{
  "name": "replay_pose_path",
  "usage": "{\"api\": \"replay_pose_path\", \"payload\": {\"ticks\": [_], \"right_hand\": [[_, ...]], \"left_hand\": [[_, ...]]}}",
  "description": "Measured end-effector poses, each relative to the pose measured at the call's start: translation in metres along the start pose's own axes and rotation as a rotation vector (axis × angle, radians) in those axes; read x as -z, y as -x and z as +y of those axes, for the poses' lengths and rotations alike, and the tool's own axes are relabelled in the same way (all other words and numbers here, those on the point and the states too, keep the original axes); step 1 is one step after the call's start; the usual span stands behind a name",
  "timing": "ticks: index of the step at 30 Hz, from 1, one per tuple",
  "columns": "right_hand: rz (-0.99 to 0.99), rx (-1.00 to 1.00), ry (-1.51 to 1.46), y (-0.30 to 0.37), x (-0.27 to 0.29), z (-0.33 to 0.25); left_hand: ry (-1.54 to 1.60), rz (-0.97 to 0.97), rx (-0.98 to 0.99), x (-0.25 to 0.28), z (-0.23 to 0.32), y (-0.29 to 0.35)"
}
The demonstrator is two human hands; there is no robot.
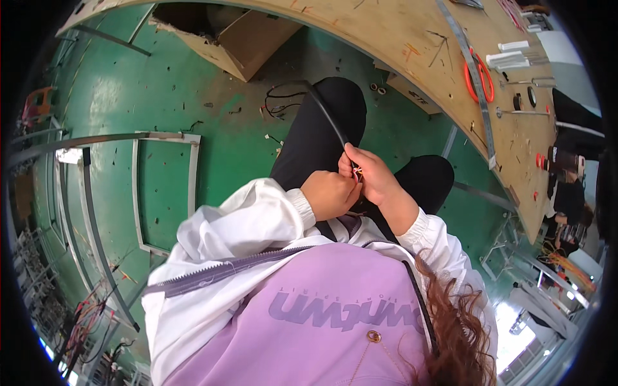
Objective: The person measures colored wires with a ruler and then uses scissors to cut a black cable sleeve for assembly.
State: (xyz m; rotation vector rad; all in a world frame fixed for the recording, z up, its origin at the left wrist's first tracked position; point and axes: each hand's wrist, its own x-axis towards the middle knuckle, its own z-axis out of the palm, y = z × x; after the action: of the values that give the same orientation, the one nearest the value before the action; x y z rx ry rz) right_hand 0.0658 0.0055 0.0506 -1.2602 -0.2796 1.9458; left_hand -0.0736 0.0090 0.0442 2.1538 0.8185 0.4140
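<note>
A thick black cable (329,119) runs over my dark trouser leg and down to my hands. Around its end my right hand (374,178) is closed, thumb on top. Thin coloured wires (358,172), red, yellow and white among them, stick out of the cable's end between the two hands. My left hand (327,193) is closed just beside them, its fingertips pinched at the wires; exactly which strands it holds is hidden. The cable's far part loops over the green floor beyond my knee.
A wooden table (412,32) curves along the far right, bearing red-handled scissors (479,77), a metal ruler (465,48) and tape rolls (532,96). An open cardboard box (248,42) stands on the floor ahead. Metal frames (193,170) stand at the left. Wire scraps litter the floor.
</note>
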Motion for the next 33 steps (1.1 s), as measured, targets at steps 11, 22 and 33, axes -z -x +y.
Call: {"api": "replay_pose_path", "payload": {"ticks": [11, 22, 33], "right_hand": [[-0.042, -0.020, 0.318, -0.023, 0.004, -0.018], [-0.035, -0.173, 0.250, -0.055, -0.016, -0.046], [-0.194, -0.179, -0.072, -0.072, -0.017, -0.083]], "left_hand": [[-0.259, -0.248, -0.404, 0.016, -0.031, -0.024], [-0.015, -0.258, -0.477, 0.001, -0.034, -0.047], [-0.158, -0.580, -0.635, 0.022, -0.038, -0.063]]}}
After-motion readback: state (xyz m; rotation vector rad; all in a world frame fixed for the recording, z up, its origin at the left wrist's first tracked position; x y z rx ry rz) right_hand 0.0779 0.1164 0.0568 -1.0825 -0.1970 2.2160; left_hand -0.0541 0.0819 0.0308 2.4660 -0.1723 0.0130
